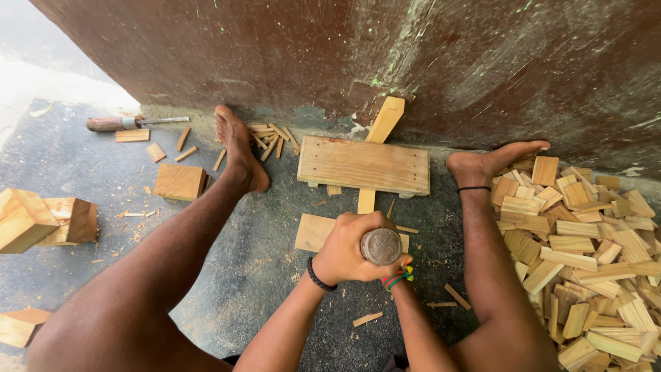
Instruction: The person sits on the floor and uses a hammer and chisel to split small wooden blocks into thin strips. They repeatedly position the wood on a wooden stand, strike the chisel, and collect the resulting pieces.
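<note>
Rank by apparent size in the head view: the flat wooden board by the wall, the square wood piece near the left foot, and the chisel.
1. flat wooden board
2. chisel, longer but thin
3. square wood piece
Two and three look close; unsure.

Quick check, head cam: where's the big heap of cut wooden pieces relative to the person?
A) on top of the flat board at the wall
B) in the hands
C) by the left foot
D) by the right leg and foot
D: the heap of cut wooden pieces lies on the ground along the right leg and foot; both hands wrap one round-ended tool instead.
</note>
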